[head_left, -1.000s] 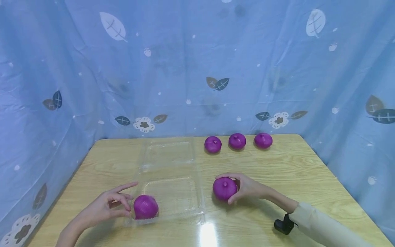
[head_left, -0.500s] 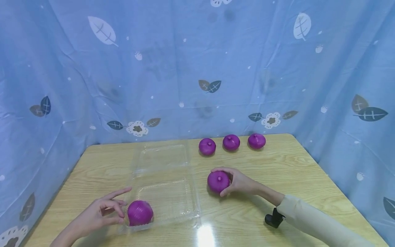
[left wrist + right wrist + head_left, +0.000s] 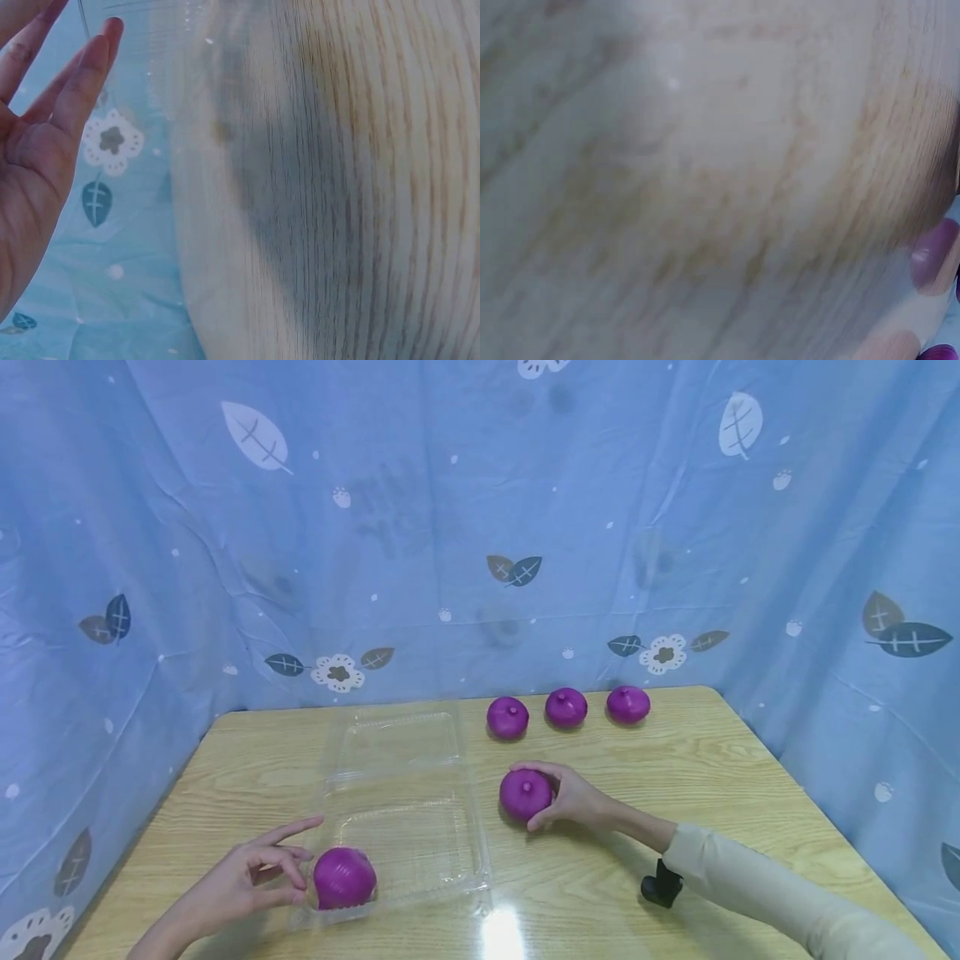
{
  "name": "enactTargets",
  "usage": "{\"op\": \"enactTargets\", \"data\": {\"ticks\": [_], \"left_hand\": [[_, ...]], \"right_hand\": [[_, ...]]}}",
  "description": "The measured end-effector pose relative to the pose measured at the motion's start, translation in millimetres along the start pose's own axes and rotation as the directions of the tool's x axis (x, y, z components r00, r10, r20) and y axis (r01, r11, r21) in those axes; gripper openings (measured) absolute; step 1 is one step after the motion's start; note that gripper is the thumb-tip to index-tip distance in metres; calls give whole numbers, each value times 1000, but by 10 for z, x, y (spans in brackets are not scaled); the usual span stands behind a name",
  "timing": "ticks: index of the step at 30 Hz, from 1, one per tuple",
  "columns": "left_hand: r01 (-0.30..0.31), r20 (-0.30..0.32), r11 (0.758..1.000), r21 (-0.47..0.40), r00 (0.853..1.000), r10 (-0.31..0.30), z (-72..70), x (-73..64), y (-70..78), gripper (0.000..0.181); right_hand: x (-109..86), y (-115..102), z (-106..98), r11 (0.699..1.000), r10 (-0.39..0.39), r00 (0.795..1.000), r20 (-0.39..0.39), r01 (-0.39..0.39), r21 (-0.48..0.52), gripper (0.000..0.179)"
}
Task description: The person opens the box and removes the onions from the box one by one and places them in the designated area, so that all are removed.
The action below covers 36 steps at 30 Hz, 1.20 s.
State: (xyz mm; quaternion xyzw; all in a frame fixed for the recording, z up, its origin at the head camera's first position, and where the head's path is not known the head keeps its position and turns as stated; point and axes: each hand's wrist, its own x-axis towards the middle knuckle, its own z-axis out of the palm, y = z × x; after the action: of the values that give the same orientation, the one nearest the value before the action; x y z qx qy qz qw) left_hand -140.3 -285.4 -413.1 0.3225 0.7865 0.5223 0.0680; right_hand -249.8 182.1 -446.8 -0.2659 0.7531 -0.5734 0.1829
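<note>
Near the middle of the table, my right hand [image 3: 564,797] grips a purple onion [image 3: 526,794], fingers behind it and thumb in front. Another purple onion [image 3: 345,877] sits in the front left corner of a clear plastic clamshell box [image 3: 480,860] whose lid [image 3: 397,743] lies folded back. At the box's left edge, my left hand [image 3: 258,877] pinches the thin plastic between thumb and a bent finger, index finger stretched out. Part of the left hand [image 3: 37,165] shows in the left wrist view, its grip point out of sight. The right wrist view is mostly blurred table.
Several further onions line the back of the wooden table [image 3: 637,760], among them one onion [image 3: 507,718] beside the lid. Blue patterned curtain [image 3: 420,527] encloses the back and sides. A black wrist device [image 3: 662,885] hangs below the right sleeve.
My right hand has moved the onion a little left and away from me, closer to the clear box. The left hand stays at the box edge. The head view has shifted slightly.
</note>
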Motion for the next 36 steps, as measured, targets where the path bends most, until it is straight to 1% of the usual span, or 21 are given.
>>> {"op": "enactTargets", "data": {"ticks": [3, 6, 11, 13, 17, 20, 21, 24, 27, 30, 36], "left_hand": [[9, 1, 1000, 7, 1000, -9, 0, 1, 9, 20], [11, 4, 1000, 4, 1000, -11, -3, 0, 11, 19], [12, 10, 1000, -9, 1000, -11, -13, -2, 4, 17], [20, 14, 1000, -21, 1000, -19, -17, -2, 1, 17], [46, 22, 998, -39, 999, -45, -21, -6, -3, 14], [50, 25, 998, -32, 998, -50, -22, -10, -5, 12], [52, 23, 998, -28, 998, -52, -22, -10, -4, 12], [41, 24, 999, -20, 999, -40, -24, -9, -4, 13], [35, 26, 999, -21, 999, -34, -25, -5, -2, 13], [33, 26, 999, -24, 999, -32, -25, -4, -1, 14], [31, 27, 999, -34, 999, -30, -24, -1, 5, 15]], "right_hand": [[29, 12, 5, 1000, 1, 1000, 0, -1, -19, 83], [50, 19, 20, 1000, 16, 1000, -8, -16, -10, 83], [81, 10, 41, 999, 40, 998, -57, -41, -9, 82], [98, 7, 34, 999, 33, 997, -77, -35, -30, 83], [140, 14, 0, 997, 5, 996, -93, -13, -82, 85], [163, 30, -31, 996, 11, 995, -98, -19, -83, 86], [169, 35, -40, 997, 17, 995, -97, -23, -69, 86], [182, 47, -63, 999, 31, 996, -78, -32, -18, 88], [187, 50, -90, 1000, 15, 999, -41, -16, -4, 89], [189, 51, -127, 1000, -14, 1000, -2, 14, -28, 88], [197, 63, -199, 996, -50, 998, 32, 52, -68, 87]]}}
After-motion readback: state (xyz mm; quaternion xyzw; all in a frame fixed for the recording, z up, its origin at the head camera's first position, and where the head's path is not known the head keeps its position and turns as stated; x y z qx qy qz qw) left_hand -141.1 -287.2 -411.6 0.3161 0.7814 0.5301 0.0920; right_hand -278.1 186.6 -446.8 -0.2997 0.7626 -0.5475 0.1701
